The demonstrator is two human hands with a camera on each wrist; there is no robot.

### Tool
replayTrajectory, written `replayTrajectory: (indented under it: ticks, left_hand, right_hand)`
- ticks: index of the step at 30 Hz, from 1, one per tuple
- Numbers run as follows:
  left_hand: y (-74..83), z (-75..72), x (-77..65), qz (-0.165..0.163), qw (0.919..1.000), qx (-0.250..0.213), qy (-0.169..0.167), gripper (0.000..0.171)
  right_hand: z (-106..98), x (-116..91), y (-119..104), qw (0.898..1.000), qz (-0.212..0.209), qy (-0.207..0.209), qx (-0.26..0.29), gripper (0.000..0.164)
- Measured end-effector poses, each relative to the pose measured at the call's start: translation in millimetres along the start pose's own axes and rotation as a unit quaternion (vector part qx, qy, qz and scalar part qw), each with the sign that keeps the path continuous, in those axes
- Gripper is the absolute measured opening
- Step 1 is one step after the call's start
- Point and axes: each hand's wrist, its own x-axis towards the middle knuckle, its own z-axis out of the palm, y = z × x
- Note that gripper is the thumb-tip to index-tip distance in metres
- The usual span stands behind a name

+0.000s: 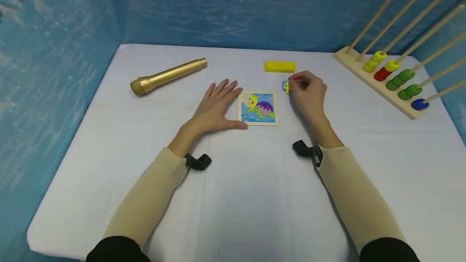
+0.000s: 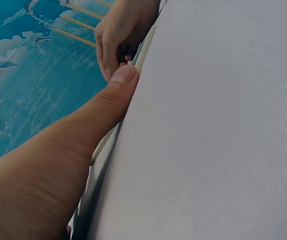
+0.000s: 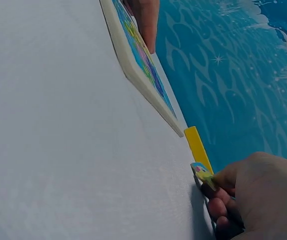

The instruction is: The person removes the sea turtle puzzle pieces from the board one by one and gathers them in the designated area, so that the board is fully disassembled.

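Observation:
A small square picture puzzle (image 1: 257, 108) with a pale wooden frame lies on the table, showing a yellow and green turtle with a purple shell on blue. At its left side is my left hand (image 1: 218, 110), fingers spread, the index fingertip by the upper left corner and the thumb along the lower edge. Beyond the puzzle's right side, my right hand (image 1: 309, 92) pinches a small blue and yellow puzzle piece (image 3: 202, 171) between thumb and fingers, partly hidden by the fingertips. In the right wrist view the piece is close over the white cloth.
A yellow block (image 1: 280, 66) lies just behind my right hand. At the back left is a gold microphone-shaped tube (image 1: 168, 76). A wooden rod stand (image 1: 378, 82) with coloured beads stands at the right. Blue printed cloth (image 1: 225, 11) hangs behind the white-covered table (image 1: 240, 197).

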Motion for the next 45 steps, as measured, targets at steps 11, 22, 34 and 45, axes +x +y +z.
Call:
replayTrajectory:
  ticks: [11, 22, 34, 45]
  left_hand:
    - [-2.3, -1.2, 1.3, 0.005, 0.9999, 0.009, -0.002, 0.115]
    - [-4.2, -4.4, -0.9, 0.004, 0.9999, 0.01, 0.002, 0.115]
    - [-2.0, -4.5, -0.4, 0.011, 0.9999, -0.002, 0.008, 0.112]
    - [-2.0, -0.2, -1.4, 0.006, 0.9999, 0.009, -0.001, 0.113]
  right_hand:
    - [1.6, -0.7, -1.1, 1.0, 0.004, -0.005, -0.029, 0.024]
    - [9.8, -4.7, -18.1, 0.992, -0.089, -0.084, 0.012, 0.014]
    - [29.7, -23.7, -39.1, 0.961, -0.151, -0.224, 0.061, 0.01]
    - [30.7, -29.1, -35.1, 0.953, -0.183, -0.24, 0.036, 0.022]
